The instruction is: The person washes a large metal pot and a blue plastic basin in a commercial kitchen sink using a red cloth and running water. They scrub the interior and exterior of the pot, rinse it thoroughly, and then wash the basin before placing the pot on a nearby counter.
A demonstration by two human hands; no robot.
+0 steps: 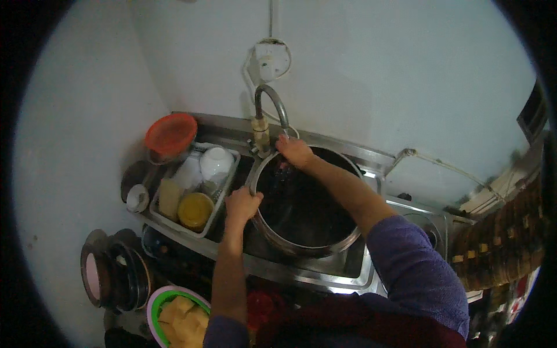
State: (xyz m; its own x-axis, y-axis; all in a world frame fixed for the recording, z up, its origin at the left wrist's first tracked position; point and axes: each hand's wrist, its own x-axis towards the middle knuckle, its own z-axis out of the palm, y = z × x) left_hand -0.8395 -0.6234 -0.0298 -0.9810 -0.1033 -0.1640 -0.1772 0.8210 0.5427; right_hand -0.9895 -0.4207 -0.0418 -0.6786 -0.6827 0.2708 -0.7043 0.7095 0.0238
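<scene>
A large round metal pot [300,250] with a dark inside stands in the stainless steel sink [322,278], under a curved metal faucet [274,98]. My left hand [241,204] grips the pot's left rim, thumb over the edge. At the faucet's spout, above the pot's back rim, is my right hand [294,150]; its fingers are closed about the spout's end. Just below that hand some water seems to fall into the pot, though the dark inside hides how full it is.
Left of the sink, a white dish rack [201,235] holds a white bowl [216,162] and a yellow-lidded container [196,211]. Behind it sits an orange plastic basin [171,134]. A green basket [159,319] of yellowish pieces is low at left; a woven basket [496,248] stands right.
</scene>
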